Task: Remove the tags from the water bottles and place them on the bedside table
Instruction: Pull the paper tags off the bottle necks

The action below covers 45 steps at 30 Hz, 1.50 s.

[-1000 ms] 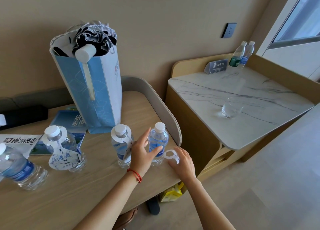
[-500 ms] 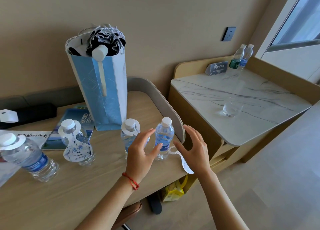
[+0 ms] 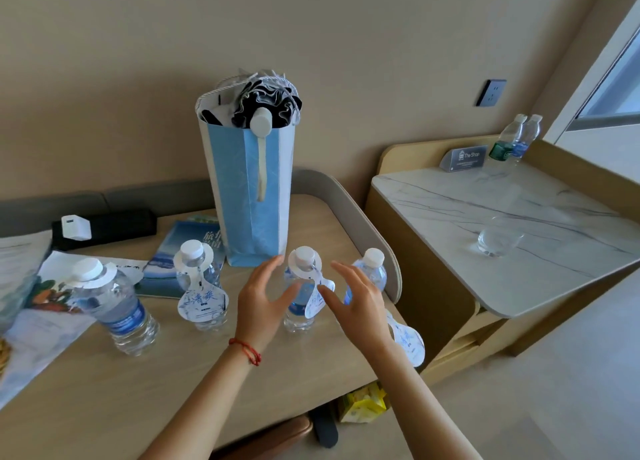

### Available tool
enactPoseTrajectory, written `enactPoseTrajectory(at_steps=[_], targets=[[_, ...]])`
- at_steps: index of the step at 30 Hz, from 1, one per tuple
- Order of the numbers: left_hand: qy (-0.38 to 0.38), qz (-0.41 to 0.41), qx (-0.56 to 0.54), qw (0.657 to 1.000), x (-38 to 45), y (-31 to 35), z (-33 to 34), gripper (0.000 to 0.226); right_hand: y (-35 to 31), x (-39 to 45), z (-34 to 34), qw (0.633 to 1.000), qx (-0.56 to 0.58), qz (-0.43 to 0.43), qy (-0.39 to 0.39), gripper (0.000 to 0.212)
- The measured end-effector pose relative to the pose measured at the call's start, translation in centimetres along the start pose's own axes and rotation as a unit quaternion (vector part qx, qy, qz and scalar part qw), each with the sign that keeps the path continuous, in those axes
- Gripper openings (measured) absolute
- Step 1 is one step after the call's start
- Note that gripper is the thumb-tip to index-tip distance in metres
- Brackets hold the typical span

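Currently four water bottles on wooden desk: three tagged, one bare; one loose tag at desk edge. Left hand, right hand spread wide, flanking the middle tagged bottle, holding nothing

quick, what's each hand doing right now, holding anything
left hand: open, fingers spread beside the tagged bottle, holding nothing
right hand: open, fingers spread on that bottle's other side, holding nothing

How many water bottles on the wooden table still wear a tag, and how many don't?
Tagged bottles: 3, far-left bottle, second bottle, third bottle
Untagged bottles: 1, right bottle; its loose tag lies beside it
Total: 4
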<state>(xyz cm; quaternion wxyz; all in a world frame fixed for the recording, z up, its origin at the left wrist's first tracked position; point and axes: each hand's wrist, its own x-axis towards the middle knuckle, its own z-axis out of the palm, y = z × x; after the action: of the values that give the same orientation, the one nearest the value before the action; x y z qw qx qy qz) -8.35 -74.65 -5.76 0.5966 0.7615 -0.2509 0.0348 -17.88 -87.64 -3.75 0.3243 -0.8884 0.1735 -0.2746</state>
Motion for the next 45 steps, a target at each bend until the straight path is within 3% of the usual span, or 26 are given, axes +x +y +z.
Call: enactPoseTrajectory(at_steps=[6,14,33,41,45], targets=[[-0.094,-0.094,-0.063,0.989,1.6,-2.7,0.6,0.069,-0.4,2.0,2.2,0.997,0.03,0.062,-0.032,0.066],[-0.179,-0.105,-0.084,0.975,2.8,-4.5,1.3,0.063,-0.5,4.0,4.0,0.994,0.039,0.064,-0.077,0.073],[-0.178,-0.123,-0.12,0.969,2.8,-5.6,1.5,0.061,-0.9,5.6,3.3,0.998,0.051,-0.003,-0.047,0.065],[-0.187,-0.124,-0.152,0.963,2.7,-5.0,1.3,0.075,-0.6,3.2,0.6,0.997,0.073,0.022,-0.02,0.063],[-0.171,-0.119,-0.128,0.97,2.7,-5.1,1.3,0.066,1.6,-0.4,0.2,0.994,0.087,0.054,-0.043,0.063]])
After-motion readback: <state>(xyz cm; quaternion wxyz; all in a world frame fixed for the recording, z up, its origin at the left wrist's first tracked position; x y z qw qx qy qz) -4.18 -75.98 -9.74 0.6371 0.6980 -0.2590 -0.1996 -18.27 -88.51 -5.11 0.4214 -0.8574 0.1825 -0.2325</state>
